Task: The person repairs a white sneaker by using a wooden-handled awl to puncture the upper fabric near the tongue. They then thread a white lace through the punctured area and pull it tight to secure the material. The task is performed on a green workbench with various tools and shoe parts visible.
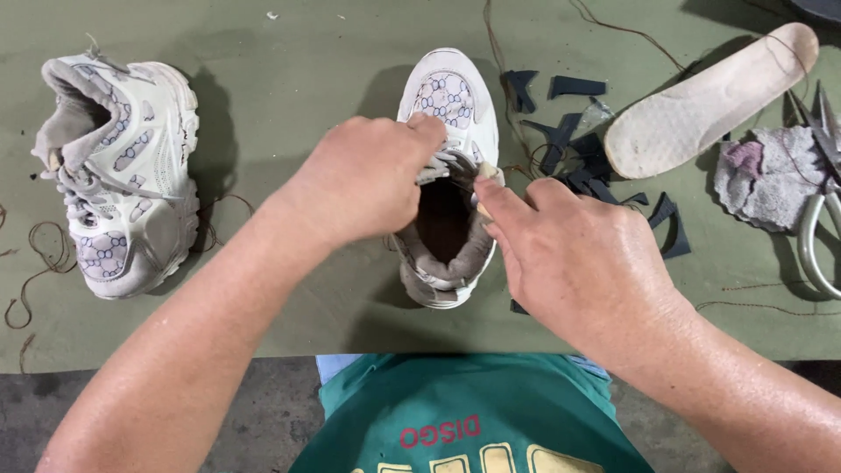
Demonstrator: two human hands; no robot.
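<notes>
Head cam, so just the one view: the white sneaker (447,175) sits toe-away in the middle of the green worktop (298,79), and I'd say we're mid-way through working the tongue and laces open at its mouth, which calls for a steady pull without yanking the lace. Left hand (368,180) has its fingers (429,130) curled nearly closed, pinching the lace area, while the right hand (569,254) pinches the tongue edge between thumb and forefinger, other fingers loosely bent. Second sneaker (123,166) lies well off left, insole (710,96), dark scraps (578,149) and scissors (819,201) off right.
</notes>
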